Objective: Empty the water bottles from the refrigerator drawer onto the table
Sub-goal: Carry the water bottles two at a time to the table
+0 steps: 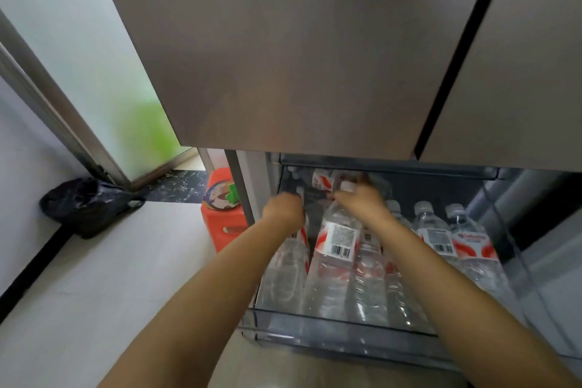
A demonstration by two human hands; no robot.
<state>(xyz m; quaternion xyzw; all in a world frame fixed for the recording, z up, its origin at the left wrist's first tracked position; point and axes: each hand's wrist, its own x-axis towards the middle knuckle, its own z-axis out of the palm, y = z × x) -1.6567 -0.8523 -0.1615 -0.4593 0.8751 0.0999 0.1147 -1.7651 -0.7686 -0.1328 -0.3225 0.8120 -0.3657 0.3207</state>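
The clear refrigerator drawer (pixel 315 327) is pulled out below the grey fridge doors. Several clear water bottles with red-and-white labels lie in it, caps pointing away; one bottle (pixel 337 239) lies in the middle and two more (pixel 472 246) lie at the right. My left hand (pixel 283 208) reaches into the drawer's left back part, fingers curled down over the top of a bottle (pixel 289 261). My right hand (pixel 362 198) is at the back of the drawer, fingers closed around a bottle (pixel 324 181) lying crosswise there. Motion blur hides the fingertips.
An orange plastic stool (pixel 225 208) stands on the floor just left of the drawer. A black bag (pixel 85 205) lies against the wall at the far left. A frosted glass door (pixel 78 57) fills the upper left. The closed grey fridge doors (pixel 299 57) hang above the drawer.
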